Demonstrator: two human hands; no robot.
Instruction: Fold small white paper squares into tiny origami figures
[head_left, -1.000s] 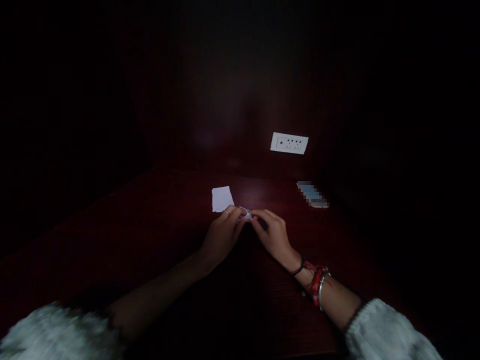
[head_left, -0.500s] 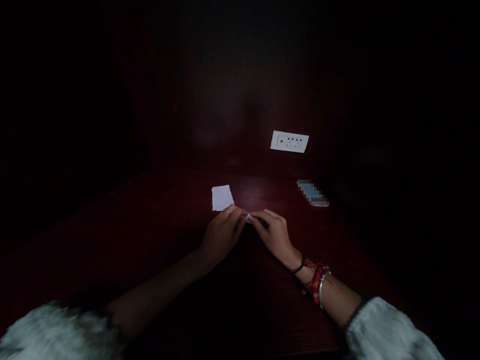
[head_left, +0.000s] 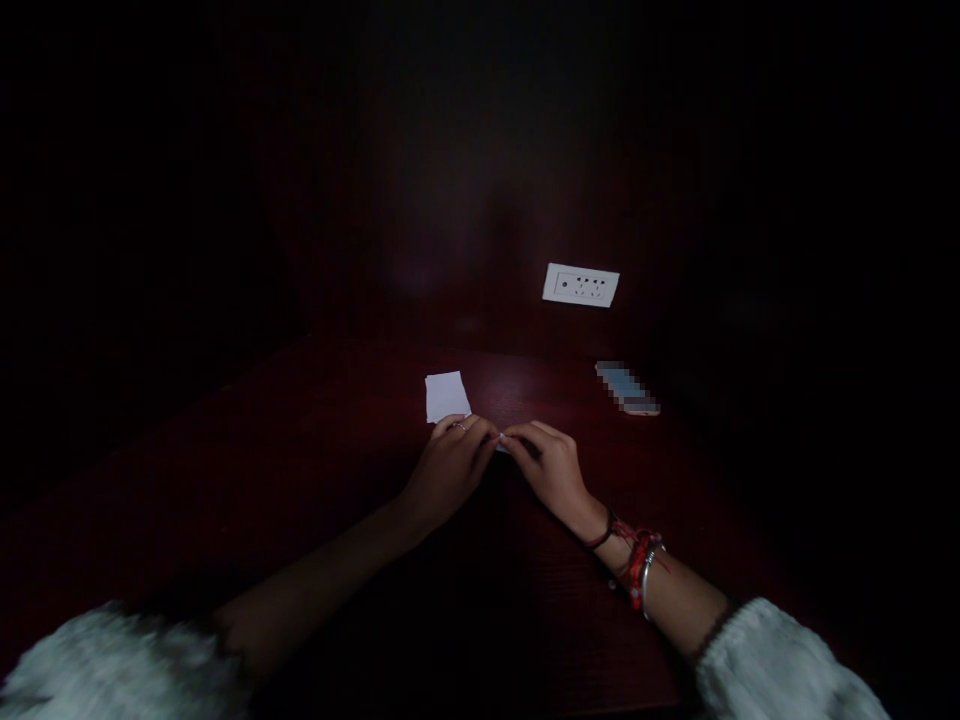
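Evidently, held a small piece of paper (head_left: 501, 445) just to the near right of the paper pile (head_left: 447, 396), pinched between thumb and fingers of both left hand (head_left: 450, 475) and right hand (head_left: 553, 470), with tips close together. Could not make out the form of the piece, mostly covered by fingers. Judged best to apply light, even pressure, keep edges aligned and press gradually, to avoid skewed creases or tearing. Found the paper pile flat on a dark red table (head_left: 330, 420). Noted a phone (head_left: 628, 388) well to the right of the pile, and a white socket (head_left: 581, 286) beyond and right of the pile, on a dark wall (head_left: 450, 250). Observed dim light, fading to black far left and right of the pile.
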